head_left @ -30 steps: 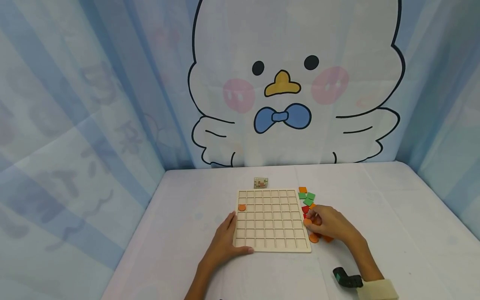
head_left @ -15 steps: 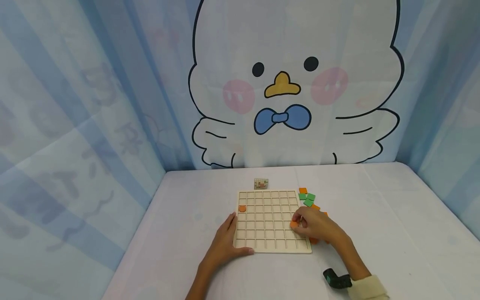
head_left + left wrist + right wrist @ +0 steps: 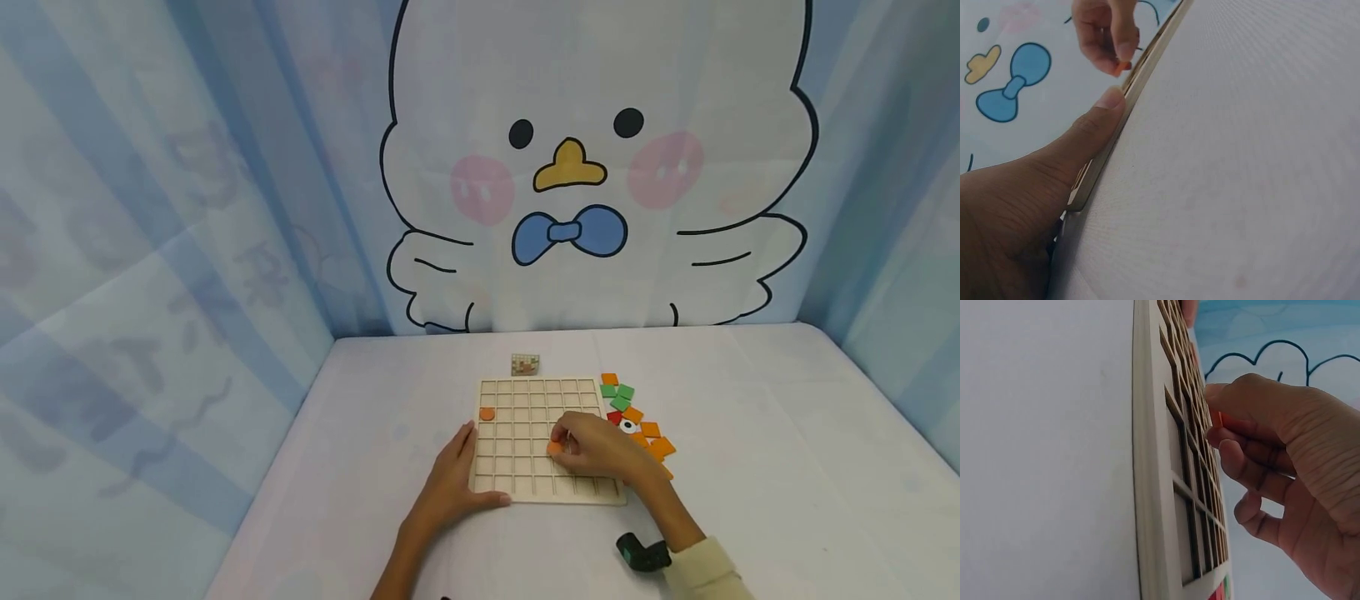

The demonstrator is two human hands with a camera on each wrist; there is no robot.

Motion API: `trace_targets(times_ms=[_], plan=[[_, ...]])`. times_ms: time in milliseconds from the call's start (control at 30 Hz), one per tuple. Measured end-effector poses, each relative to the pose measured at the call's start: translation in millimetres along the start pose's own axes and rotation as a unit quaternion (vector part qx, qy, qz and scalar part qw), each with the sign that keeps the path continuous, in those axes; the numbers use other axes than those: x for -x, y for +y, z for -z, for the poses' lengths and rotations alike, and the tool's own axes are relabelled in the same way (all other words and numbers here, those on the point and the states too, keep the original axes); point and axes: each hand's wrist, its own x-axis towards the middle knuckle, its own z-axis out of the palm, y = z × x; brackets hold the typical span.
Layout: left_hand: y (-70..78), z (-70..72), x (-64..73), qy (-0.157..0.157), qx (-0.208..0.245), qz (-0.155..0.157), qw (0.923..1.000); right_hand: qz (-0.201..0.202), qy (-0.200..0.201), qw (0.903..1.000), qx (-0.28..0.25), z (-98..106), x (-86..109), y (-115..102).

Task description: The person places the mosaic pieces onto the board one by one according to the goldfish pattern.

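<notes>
A pale wooden grid board lies on the table. At its left front corner is my left hand, fingers straight along the left edge and thumb against the front edge. The left wrist view shows that thumb stretched along the rim. My right hand pinches a round orange tile between thumb and fingertips, close over the board right of its middle. In the right wrist view the pinched tile is mostly hidden by the fingers. One orange round tile sits in a cell of the leftmost column.
Right of the board lie green tiles, orange square tiles, a red tile and a white eye tile. A small picture card stands behind the board. A black device is on my right wrist.
My right hand has carried the orange round tile from the pile leftward over the board, uncovering the eye tile and orange squares. My left hand stays at the board's corner.
</notes>
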Motion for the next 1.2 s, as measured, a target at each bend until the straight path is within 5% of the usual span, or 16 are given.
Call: trace_targets(times_ms=[600,1200], plan=[[-4.4,0.4,-1.9,0.003,-0.005,-0.027,0.9996,0.065,-0.011,0.9977,-0.014,-32,-36.6,-30],[-3.9,2.0,-1.1,0.003,-0.014,-0.030,0.9994,0.025,0.027,0.9988,0.032,-56,-60.3,-56]])
